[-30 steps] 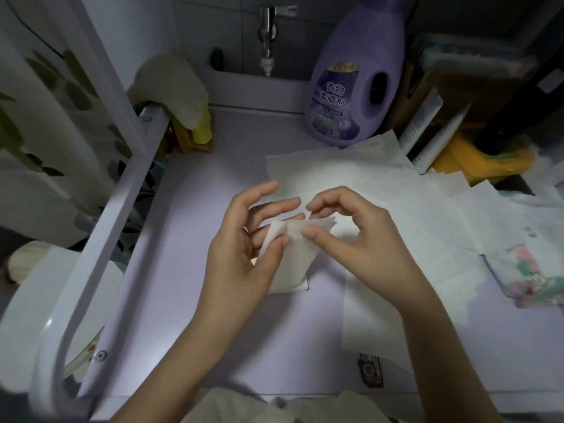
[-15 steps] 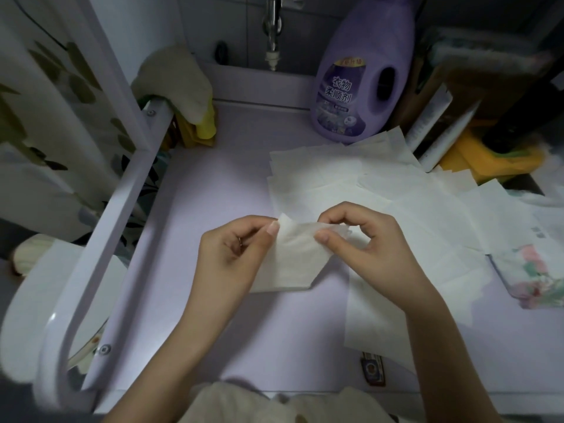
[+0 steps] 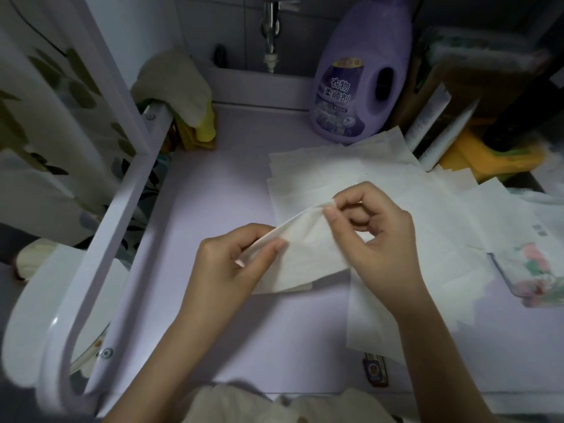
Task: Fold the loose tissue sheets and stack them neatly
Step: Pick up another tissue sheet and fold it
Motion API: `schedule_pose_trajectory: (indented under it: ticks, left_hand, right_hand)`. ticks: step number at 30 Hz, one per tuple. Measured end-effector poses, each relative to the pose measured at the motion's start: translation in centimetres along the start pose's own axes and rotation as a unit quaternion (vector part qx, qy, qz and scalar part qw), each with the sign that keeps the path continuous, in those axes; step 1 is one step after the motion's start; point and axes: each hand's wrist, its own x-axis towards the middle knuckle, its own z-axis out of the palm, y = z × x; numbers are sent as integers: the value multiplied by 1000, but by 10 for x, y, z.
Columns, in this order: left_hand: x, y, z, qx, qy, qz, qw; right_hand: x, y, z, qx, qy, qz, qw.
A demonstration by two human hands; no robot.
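Observation:
A white tissue sheet (image 3: 308,257) hangs folded between both hands above the pale purple counter (image 3: 219,190). My left hand (image 3: 232,270) pinches its left upper corner between thumb and fingers. My right hand (image 3: 378,239) pinches the right upper corner with thumb and forefinger. The fold's top edge runs taut from one hand to the other, rising to the right. Several loose flat tissue sheets (image 3: 329,169) lie spread over the counter behind and to the right of my hands, overlapping one another; one sheet (image 3: 369,325) lies under my right forearm.
A purple detergent bottle (image 3: 360,74) stands at the back by a metal tap (image 3: 270,29). A flowered tissue pack (image 3: 531,270) lies at the right. Yellow items (image 3: 488,154) and tubes crowd the back right. A white frame rail (image 3: 122,209) borders the counter's left; cloths (image 3: 177,83) hang there.
The hands have drawn apart and lifted, stretching the folded sheet wider between them. My right hand moved up and right; my left now grips the left corner lower down.

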Motion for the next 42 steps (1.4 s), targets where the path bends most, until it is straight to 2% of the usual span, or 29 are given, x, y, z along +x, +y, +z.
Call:
schedule_pose_trajectory:
  ticks: [5,10,14,24,42]
  left_hand:
    - [-5,-21,-5,-120,38,-169,977]
    - [-6,-49,1,-130,48,-275,952]
    - [-6,-64,-2,-55,54,-273,959]
    - [-14,-71,-6,72,73,-243,965]
    - [-16,-67,-5,96,71,-241,963]
  right_hand:
    - [1,28,6,22,-46,173,984]
    - [-2,77,35,-41,7,249,968]
    - [-6,91,43,-93,2,257,962]
    - [-14,96,51,-132,-31,219,966]
    - [-14,94,52,-160,-19,211,964]
